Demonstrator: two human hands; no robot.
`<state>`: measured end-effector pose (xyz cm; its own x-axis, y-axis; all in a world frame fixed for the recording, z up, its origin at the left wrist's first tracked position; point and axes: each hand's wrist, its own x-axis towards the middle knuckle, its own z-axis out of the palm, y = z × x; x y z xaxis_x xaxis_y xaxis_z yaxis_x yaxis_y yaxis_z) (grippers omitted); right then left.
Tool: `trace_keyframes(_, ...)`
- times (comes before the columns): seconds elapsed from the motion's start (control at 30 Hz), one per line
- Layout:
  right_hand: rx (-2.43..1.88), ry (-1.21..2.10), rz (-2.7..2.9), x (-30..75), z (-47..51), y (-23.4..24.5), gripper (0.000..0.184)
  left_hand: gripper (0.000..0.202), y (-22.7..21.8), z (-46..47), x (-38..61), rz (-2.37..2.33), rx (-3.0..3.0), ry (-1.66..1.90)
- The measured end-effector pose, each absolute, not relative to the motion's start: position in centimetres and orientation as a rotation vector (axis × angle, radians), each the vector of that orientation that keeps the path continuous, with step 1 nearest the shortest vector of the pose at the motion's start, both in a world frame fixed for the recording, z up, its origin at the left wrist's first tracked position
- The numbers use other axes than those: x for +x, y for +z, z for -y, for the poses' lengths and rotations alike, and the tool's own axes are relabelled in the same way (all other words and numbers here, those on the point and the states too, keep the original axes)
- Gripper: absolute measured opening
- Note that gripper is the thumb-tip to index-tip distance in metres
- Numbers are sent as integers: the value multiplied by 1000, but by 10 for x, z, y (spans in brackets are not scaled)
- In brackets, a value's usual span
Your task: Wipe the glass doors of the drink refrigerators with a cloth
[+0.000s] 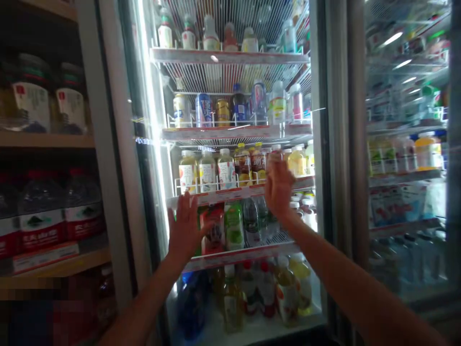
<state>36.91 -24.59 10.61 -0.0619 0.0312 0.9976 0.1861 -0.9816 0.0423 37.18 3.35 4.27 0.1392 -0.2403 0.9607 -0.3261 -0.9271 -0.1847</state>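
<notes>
An open drinks fridge stands in front of me, its wire shelves (230,194) full of bottles. My left hand (185,228) is raised with fingers stretched out, just in front of a red carton (215,230) on the lower shelf, next to a green bottle (234,225). My right hand (278,186) is up at the shelf above, fingers straight and together, close to yellow-capped tea bottles (252,163). Neither hand holds anything. Pale juice bottles (207,170) stand to the left on that shelf.
The fridge door frame (118,144) stands at the left, with wooden shelves of large water bottles (54,211) beyond it. A second closed glass-door fridge (403,158) is on the right. Cans (204,109) sit on a higher shelf; more bottles (266,288) fill the bottom.
</notes>
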Motion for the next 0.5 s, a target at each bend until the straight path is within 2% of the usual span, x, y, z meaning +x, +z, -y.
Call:
trace_keyframes(0.13, -2277, -2168, 773, 369, 217, 92, 51, 82, 44, -33, 370, 565, 2326, 1912)
trace_keyframes(0.3, -1821, -2226, 152, 366, 295, 85, 51, 77, 40, -29, 370, 559, 2329, 1874)
trace_keyframes(0.37, -1748, -2198, 80, 365, 292, 79, 55, 75, 39, -28, 370, 557, 2322, 1866)
trace_keyframes(0.5, -2166, -2110, 613, 364, 241, 61, 59, 74, 40, -28, 368, 550, 2299, 1849)
